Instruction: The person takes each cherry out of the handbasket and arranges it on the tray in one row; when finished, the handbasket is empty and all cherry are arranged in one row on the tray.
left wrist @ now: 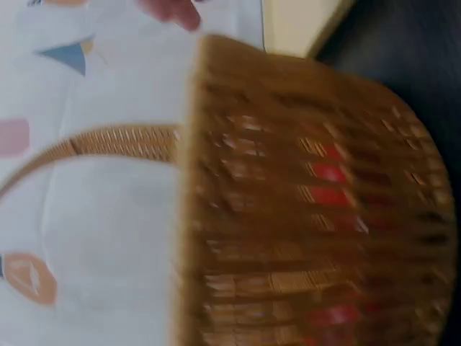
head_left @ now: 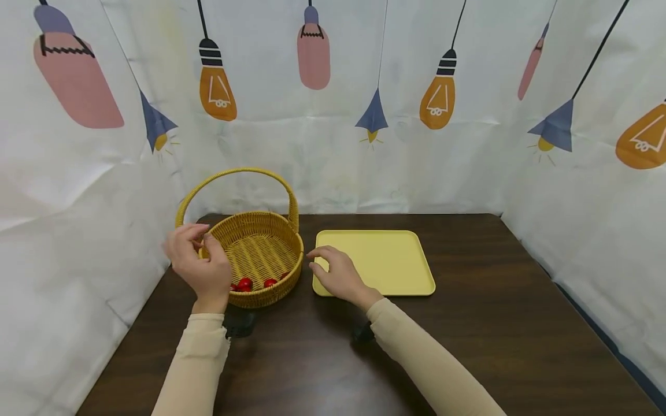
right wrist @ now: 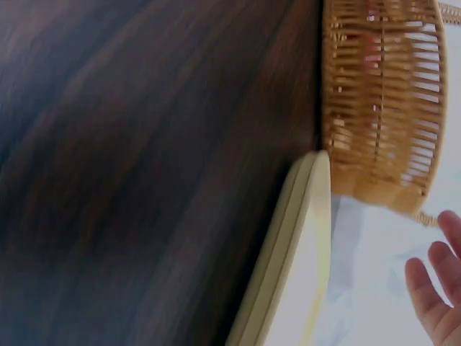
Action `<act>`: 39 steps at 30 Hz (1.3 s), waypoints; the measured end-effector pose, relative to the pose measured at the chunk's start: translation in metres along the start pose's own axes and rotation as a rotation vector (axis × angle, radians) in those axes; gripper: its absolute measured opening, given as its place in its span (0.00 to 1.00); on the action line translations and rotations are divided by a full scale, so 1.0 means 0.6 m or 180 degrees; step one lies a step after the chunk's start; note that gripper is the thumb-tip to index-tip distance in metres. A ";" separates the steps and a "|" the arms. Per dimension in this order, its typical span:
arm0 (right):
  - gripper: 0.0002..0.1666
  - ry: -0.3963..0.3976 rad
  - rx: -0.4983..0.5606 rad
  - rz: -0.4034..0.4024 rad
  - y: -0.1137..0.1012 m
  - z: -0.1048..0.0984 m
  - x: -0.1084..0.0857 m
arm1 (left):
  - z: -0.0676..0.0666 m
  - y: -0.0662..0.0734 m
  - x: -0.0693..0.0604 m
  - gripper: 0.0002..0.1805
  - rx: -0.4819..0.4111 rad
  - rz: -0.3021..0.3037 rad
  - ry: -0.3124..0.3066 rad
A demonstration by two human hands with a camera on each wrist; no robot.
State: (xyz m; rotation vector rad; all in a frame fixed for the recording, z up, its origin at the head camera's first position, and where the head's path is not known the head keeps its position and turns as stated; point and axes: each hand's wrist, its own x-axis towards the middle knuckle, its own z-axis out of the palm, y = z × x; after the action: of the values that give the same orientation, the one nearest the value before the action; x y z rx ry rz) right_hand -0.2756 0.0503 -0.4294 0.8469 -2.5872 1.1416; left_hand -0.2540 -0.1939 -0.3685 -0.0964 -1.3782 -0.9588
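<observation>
A round yellow wicker basket (head_left: 260,298) with a tall arched handle (head_left: 250,170) stands at the back left, small red items (head_left: 245,282) low inside it. My left hand (head_left: 202,266) is at its left rim, fingers loosely bent, covering the foot of the handle there; no grip on it shows. The left wrist view has the basket wall (left wrist: 288,194) up close, blurred, with fingertips (left wrist: 173,11) apart from it. My right hand (head_left: 340,276) hovers over the left edge of the yellow tray (head_left: 390,263), fingers relaxed and spread, holding nothing, right of the basket.
The dark wooden table (head_left: 468,346) runs beneath everything. Behind it and at both sides hangs a white cloth (head_left: 343,167) printed with lamps and bulbs. The tray lies flat beside the basket, with nothing visible on it.
</observation>
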 end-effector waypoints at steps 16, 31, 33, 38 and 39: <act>0.12 0.0304 0.0264 -0.0467 -0.036 0.030 0.024 | -0.053 -0.117 -0.046 0.24 0.0308 -0.3090 -0.0514; 0.15 -0.0645 -0.0488 -0.0173 -0.059 0.075 0.090 | -0.032 -0.144 -0.069 0.06 0.0537 -0.2918 -0.0438; 0.15 -0.0850 -0.0725 -0.0108 -0.063 0.080 0.099 | -0.030 -0.145 -0.071 0.07 0.0581 -0.2864 -0.0446; 0.17 -0.1285 -0.1091 0.0114 -0.077 0.088 0.120 | -0.030 -0.146 -0.072 0.08 0.0661 -0.2797 -0.0476; 0.17 -0.1366 -0.1159 0.0170 -0.080 0.089 0.125 | -0.029 -0.146 -0.071 0.08 0.0664 -0.2778 -0.0476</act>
State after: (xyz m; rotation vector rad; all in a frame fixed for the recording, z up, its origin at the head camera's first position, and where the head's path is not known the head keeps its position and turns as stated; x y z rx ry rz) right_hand -0.3066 -0.0462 -0.4077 1.0265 -3.0389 0.5041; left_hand -0.2902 -0.2377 -0.4495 0.6524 -1.6792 -1.5274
